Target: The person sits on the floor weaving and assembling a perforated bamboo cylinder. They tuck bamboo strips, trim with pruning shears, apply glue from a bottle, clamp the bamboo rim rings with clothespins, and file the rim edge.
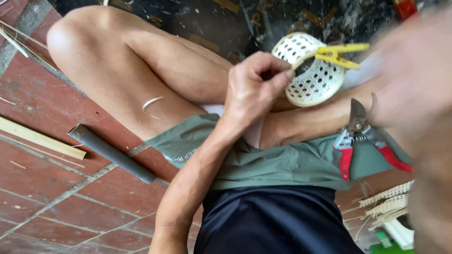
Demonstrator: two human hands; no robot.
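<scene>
I see my left hand [254,89] pinching the basket [313,70] rim over my lap; 1 yellow peg [340,54] clamps it. Weave looks mostly done, rim unfinished. Right hand [414,66] blurred, grip unclear.

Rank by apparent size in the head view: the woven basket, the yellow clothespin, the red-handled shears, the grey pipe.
1. Grey pipe, longest.
2. Woven basket and red-handled shears: alike, unranked.
3. Yellow clothespin, smallest.

Red brick floor [42,108] in daylight, with a grey pipe [110,153] lying on it.
</scene>
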